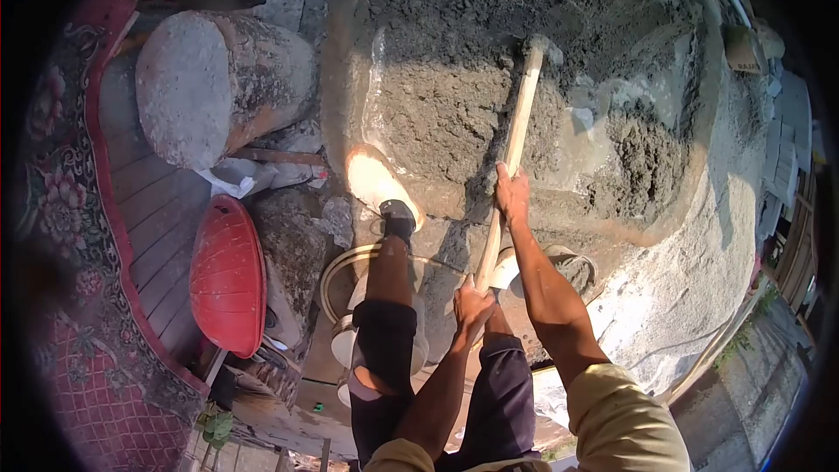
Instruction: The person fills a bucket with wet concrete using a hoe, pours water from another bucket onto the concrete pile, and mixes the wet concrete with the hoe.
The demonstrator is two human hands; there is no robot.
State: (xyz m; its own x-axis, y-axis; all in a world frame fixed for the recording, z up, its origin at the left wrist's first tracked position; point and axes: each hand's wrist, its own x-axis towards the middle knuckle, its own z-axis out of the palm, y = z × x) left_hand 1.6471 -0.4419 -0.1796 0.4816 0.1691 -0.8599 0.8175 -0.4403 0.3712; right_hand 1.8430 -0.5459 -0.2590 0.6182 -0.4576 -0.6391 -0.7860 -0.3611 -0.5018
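1. The wooden handle (pixel 519 119) runs from the centre of the frame up toward the upper middle, where its head is buried in the wet grey mortar (pixel 437 114); the kind of tool cannot be told.
2. The right hand (pixel 512 193) is clenched around the handle at mid-length, near the centre of the frame.
3. The left hand (pixel 472 306) is wrapped around the handle's lower end, just below centre.
4. A dark boot (pixel 398 218) stands at the mortar's near edge, left of the handle.
5. A pale sand heap (pixel 699 280) rims the mix on the right.
6. A red basin (pixel 229 275) lies lower left, on its edge.
7. A mortar-crusted drum (pixel 218 87) lies on its side, upper left.
8. A patterned carpet (pixel 61 210) covers the far left.
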